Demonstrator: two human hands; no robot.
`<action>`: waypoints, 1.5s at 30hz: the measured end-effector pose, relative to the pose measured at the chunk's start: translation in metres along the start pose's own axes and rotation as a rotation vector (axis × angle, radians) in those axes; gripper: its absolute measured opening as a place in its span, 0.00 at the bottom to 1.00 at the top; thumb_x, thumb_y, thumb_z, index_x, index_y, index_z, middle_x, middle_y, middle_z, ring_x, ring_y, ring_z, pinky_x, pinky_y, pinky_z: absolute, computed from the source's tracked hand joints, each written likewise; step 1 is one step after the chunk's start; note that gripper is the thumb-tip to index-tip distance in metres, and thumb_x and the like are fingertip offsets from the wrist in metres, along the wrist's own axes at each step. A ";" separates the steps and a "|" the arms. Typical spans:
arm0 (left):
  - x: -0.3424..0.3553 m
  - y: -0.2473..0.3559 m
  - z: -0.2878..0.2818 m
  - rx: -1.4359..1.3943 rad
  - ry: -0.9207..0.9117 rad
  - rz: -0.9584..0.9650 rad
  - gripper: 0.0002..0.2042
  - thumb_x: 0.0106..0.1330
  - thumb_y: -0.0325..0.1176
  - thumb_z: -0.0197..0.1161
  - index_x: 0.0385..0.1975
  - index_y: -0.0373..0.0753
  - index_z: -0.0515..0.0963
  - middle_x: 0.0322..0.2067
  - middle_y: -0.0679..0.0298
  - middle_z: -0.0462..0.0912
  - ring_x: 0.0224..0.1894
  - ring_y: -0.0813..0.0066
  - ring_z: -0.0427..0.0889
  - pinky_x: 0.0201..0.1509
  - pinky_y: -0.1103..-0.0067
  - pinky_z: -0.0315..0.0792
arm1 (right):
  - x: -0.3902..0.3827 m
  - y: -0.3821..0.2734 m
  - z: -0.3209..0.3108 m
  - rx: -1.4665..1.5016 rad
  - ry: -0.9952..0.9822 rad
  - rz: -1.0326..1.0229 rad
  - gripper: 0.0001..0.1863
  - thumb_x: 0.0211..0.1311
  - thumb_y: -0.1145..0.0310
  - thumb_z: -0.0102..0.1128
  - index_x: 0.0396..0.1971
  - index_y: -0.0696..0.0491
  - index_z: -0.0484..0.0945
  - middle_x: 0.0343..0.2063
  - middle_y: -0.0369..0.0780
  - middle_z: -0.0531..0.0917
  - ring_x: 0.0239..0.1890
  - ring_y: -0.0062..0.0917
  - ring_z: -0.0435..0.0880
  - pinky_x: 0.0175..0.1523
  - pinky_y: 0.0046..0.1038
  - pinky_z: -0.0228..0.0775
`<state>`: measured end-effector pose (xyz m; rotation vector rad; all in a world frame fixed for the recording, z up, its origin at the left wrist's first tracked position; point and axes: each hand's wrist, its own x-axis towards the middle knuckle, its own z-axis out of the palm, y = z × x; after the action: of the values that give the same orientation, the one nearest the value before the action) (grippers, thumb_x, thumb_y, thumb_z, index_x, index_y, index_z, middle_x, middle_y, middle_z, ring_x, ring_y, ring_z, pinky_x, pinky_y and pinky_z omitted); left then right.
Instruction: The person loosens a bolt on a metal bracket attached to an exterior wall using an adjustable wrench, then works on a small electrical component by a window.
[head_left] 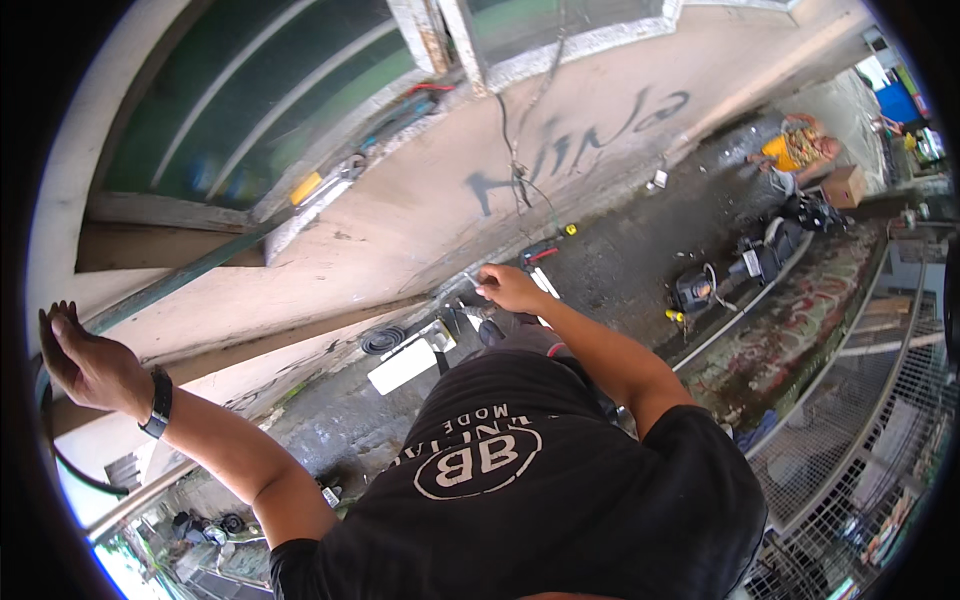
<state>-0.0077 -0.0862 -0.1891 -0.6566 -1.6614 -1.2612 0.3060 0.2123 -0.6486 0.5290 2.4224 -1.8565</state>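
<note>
My left hand (92,362), with a dark band on the wrist, is raised at the far left beside the wall. Its fingers are stretched upward and nothing shows in them. A greenish bar (185,282) runs along the wall near it, and a dark hose curves down below. My right hand (512,288) is low in front of me, close to the base of the wall. Its thumb and fingertips are pinched together; a small pale piece seems to stick out, too small to name. On the window ledge lie a yellow-handled tool (305,188) and other hand tools.
A white rectangular panel (405,368) and a black cable coil (382,340) lie on the ground. A yellow tape measure (570,229) is beside the wall. Farther right are a scooter (778,248), a cardboard box (843,187), a seated person (793,152) and a metal grille (840,440).
</note>
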 end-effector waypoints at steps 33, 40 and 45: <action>-0.095 -0.065 0.017 0.915 -0.310 0.485 0.20 0.63 0.31 0.63 0.56 0.52 0.80 0.63 0.63 0.72 0.68 0.62 0.66 0.76 0.58 0.49 | 0.124 -0.123 -0.108 -0.048 0.630 -0.394 0.23 0.67 0.75 0.63 0.61 0.57 0.74 0.42 0.44 0.83 0.42 0.32 0.85 0.49 0.33 0.77; -0.094 -0.067 0.005 0.900 -0.329 0.463 0.23 0.62 0.28 0.61 0.58 0.54 0.79 0.63 0.60 0.71 0.69 0.60 0.65 0.77 0.58 0.48 | 0.142 -0.134 -0.107 -0.157 0.813 -0.457 0.25 0.71 0.69 0.61 0.65 0.56 0.69 0.46 0.47 0.81 0.44 0.36 0.84 0.51 0.37 0.76; -0.097 -0.053 0.005 0.865 -0.334 0.411 0.21 0.55 0.28 0.65 0.51 0.52 0.82 0.62 0.62 0.71 0.69 0.61 0.65 0.79 0.58 0.47 | 0.143 -0.145 -0.109 -0.291 0.837 -0.448 0.20 0.72 0.68 0.58 0.60 0.57 0.74 0.48 0.50 0.79 0.50 0.48 0.79 0.56 0.44 0.70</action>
<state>-0.0110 -0.0885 -0.2991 -0.6207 -1.9862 -0.0848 0.1474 0.3169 -0.5170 0.9498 3.5302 -1.5308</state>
